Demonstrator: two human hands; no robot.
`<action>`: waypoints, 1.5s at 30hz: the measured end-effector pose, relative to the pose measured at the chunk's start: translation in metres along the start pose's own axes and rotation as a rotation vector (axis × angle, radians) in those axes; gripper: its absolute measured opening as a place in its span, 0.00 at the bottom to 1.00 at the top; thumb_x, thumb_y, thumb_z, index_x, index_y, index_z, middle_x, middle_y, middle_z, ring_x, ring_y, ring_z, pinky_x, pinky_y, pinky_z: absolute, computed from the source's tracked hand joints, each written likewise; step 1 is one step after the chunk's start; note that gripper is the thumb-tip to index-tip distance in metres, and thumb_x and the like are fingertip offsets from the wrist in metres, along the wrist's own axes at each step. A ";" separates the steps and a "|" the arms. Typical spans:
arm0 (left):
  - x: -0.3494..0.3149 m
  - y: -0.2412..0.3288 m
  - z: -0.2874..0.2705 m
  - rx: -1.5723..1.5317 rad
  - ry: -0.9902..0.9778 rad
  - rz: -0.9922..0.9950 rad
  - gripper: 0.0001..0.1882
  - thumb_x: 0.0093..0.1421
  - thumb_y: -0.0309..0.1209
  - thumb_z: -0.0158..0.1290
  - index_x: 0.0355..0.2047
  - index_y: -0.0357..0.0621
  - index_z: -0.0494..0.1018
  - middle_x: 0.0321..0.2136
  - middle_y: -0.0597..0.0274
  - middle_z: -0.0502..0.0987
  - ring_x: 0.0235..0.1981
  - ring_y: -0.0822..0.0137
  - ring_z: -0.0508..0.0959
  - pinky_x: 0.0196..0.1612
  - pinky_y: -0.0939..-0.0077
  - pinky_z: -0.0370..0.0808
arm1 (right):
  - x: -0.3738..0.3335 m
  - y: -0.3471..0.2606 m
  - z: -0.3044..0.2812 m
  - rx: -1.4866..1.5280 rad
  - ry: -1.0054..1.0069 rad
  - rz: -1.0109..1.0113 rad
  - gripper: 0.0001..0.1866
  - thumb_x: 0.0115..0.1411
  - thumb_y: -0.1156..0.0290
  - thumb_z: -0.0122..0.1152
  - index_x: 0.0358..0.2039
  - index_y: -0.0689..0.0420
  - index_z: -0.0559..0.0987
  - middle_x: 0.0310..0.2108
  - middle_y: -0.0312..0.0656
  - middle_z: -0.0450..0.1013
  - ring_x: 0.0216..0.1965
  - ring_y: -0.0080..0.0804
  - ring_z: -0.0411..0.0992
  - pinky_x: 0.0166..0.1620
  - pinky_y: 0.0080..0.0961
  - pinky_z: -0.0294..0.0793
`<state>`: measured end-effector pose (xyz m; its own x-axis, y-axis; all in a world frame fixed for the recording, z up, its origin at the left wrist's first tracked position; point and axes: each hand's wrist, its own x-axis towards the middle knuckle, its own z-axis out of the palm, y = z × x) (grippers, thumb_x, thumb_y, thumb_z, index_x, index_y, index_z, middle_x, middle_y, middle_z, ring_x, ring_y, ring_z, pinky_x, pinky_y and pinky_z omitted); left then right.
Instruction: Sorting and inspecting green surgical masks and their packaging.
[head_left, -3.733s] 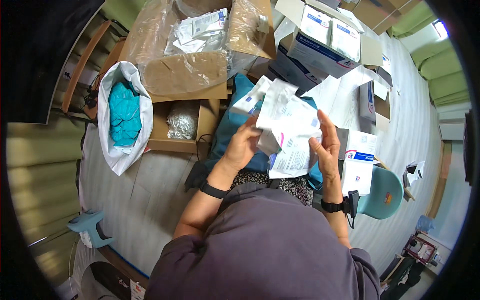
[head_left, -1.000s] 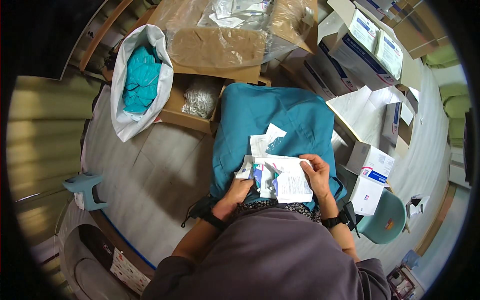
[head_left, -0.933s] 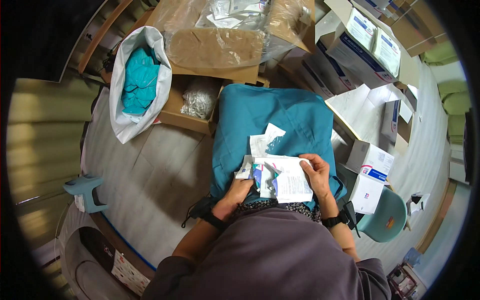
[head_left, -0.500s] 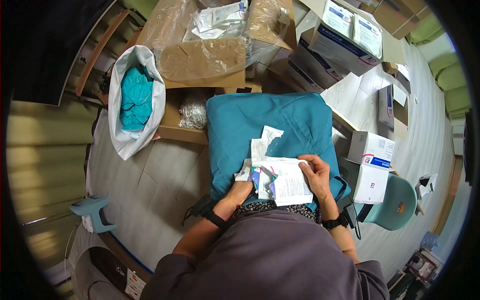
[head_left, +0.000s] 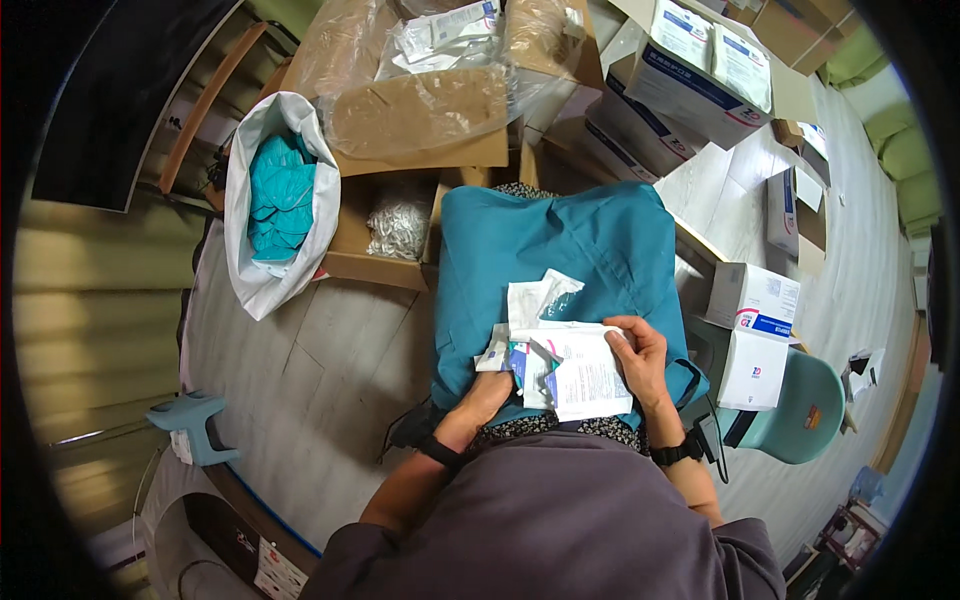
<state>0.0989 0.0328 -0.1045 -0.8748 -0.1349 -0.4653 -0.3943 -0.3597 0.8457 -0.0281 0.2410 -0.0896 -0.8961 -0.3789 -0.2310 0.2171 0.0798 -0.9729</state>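
On my lap lies a teal cloth [head_left: 560,240], with torn white packets resting on its near part. My right hand [head_left: 645,362] pinches the right edge of a printed white packet [head_left: 598,378], thumb on top. At its left, my left hand [head_left: 486,397] grips the packets' lower left side; its fingertips are hidden under them. Ripped edges show blue and purple print and a bit of teal between the hands. A torn white wrapper piece [head_left: 528,300] with a clear part sticks up beyond the packet.
Front left stands a white sack [head_left: 237,215] of teal items. Beside it, a carton [head_left: 375,266] holds crumpled whitish material, below a plastic-lined carton [head_left: 420,115]. Boxes of white packets [head_left: 690,100] are stacked front right. A white box [head_left: 755,295] sits near a teal chair [head_left: 800,415].
The view has shifted slightly, so surroundings sit a little further right. Both hands keep their hold on the packets; the upright wrapper piece has tilted and folded lower.
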 end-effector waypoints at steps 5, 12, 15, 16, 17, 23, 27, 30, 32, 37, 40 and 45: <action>-0.002 -0.012 -0.001 -0.024 0.048 0.011 0.20 0.64 0.27 0.43 0.56 0.33 0.63 0.53 0.56 0.68 0.54 0.63 0.66 0.57 0.72 0.63 | 0.006 -0.004 -0.001 -0.019 -0.037 0.048 0.07 0.59 0.78 0.60 0.38 0.64 0.78 0.29 0.31 0.74 0.29 0.14 0.68 0.33 0.11 0.66; -0.002 -0.024 -0.011 0.107 -0.044 0.009 0.24 0.65 0.29 0.42 0.60 0.34 0.59 0.60 0.54 0.60 0.62 0.60 0.57 0.64 0.71 0.53 | 0.003 -0.007 0.000 -0.010 -0.005 0.021 0.07 0.59 0.77 0.60 0.38 0.64 0.78 0.30 0.32 0.74 0.30 0.15 0.68 0.34 0.12 0.67; -0.002 -0.013 -0.008 0.148 -0.075 -0.014 0.23 0.65 0.30 0.42 0.60 0.34 0.59 0.60 0.54 0.61 0.61 0.61 0.58 0.64 0.70 0.54 | 0.002 -0.005 -0.002 -0.016 0.011 0.009 0.07 0.59 0.77 0.60 0.39 0.64 0.78 0.30 0.32 0.74 0.30 0.15 0.68 0.34 0.12 0.67; -0.002 -0.010 -0.009 0.150 -0.079 -0.017 0.23 0.65 0.30 0.42 0.60 0.34 0.59 0.60 0.54 0.61 0.61 0.61 0.58 0.64 0.70 0.54 | 0.002 -0.005 -0.002 -0.017 0.013 0.005 0.07 0.59 0.78 0.59 0.39 0.64 0.78 0.29 0.32 0.74 0.30 0.15 0.68 0.34 0.12 0.67; -0.002 -0.008 -0.010 0.145 -0.131 -0.016 0.23 0.65 0.30 0.43 0.59 0.34 0.61 0.58 0.55 0.63 0.60 0.62 0.61 0.63 0.70 0.56 | 0.003 -0.008 -0.003 -0.016 0.018 0.007 0.07 0.59 0.78 0.59 0.39 0.64 0.78 0.29 0.32 0.74 0.30 0.15 0.68 0.34 0.12 0.67; 0.005 0.036 -0.054 0.135 -0.504 -0.230 0.21 0.62 0.25 0.49 0.56 0.35 0.67 0.50 0.59 0.73 0.51 0.67 0.71 0.56 0.73 0.66 | 0.005 -0.011 -0.006 -0.093 -0.081 0.130 0.06 0.59 0.78 0.58 0.37 0.64 0.78 0.27 0.32 0.74 0.27 0.14 0.68 0.30 0.13 0.67; 0.056 0.111 -0.103 0.407 -0.628 -0.450 0.15 0.61 0.23 0.50 0.48 0.36 0.72 0.38 0.55 0.78 0.37 0.69 0.78 0.38 0.75 0.77 | 0.003 -0.011 -0.003 -0.183 -0.055 0.041 0.04 0.59 0.79 0.58 0.35 0.64 0.77 0.24 0.32 0.73 0.26 0.14 0.68 0.30 0.14 0.67; 0.129 0.172 -0.096 0.824 -0.493 -0.195 0.09 0.61 0.28 0.52 0.39 0.37 0.76 0.28 0.56 0.79 0.30 0.71 0.78 0.29 0.77 0.76 | 0.002 -0.018 -0.002 -0.203 -0.034 0.062 0.03 0.59 0.79 0.58 0.33 0.64 0.78 0.24 0.33 0.73 0.26 0.14 0.68 0.30 0.14 0.67; 0.194 0.183 -0.065 0.998 -0.229 0.271 0.10 0.59 0.31 0.54 0.35 0.37 0.76 0.23 0.56 0.78 0.27 0.68 0.78 0.29 0.73 0.74 | 0.004 -0.019 -0.003 -0.206 -0.015 0.107 0.03 0.59 0.79 0.58 0.33 0.64 0.78 0.24 0.33 0.73 0.26 0.15 0.68 0.30 0.14 0.67; 0.347 0.111 -0.032 1.163 0.339 0.763 0.10 0.57 0.33 0.52 0.35 0.41 0.77 0.34 0.46 0.77 0.40 0.48 0.75 0.45 0.57 0.72 | 0.007 -0.021 0.003 -0.221 -0.012 0.146 0.02 0.58 0.79 0.59 0.32 0.64 0.77 0.23 0.33 0.71 0.24 0.14 0.66 0.28 0.14 0.65; 0.375 0.004 -0.047 1.380 -0.105 0.005 0.23 0.53 0.42 0.53 0.37 0.31 0.77 0.41 0.37 0.76 0.46 0.44 0.76 0.49 0.56 0.73 | 0.011 -0.026 0.009 -0.248 0.017 0.078 0.02 0.57 0.80 0.59 0.32 0.63 0.78 0.25 0.34 0.71 0.23 0.14 0.65 0.26 0.14 0.63; 0.346 -0.068 -0.010 1.146 -0.205 -0.450 0.26 0.53 0.49 0.56 0.42 0.38 0.78 0.47 0.41 0.75 0.50 0.44 0.74 0.52 0.56 0.71 | 0.014 -0.021 -0.005 -0.322 0.088 0.117 0.03 0.55 0.78 0.61 0.31 0.61 0.80 0.23 0.35 0.70 0.18 0.15 0.60 0.22 0.15 0.57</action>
<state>-0.1745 0.0015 -0.3255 -0.5860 -0.0255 -0.8099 -0.5981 0.6880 0.4111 -0.0476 0.2387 -0.0729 -0.9053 -0.2704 -0.3277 0.1998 0.4096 -0.8901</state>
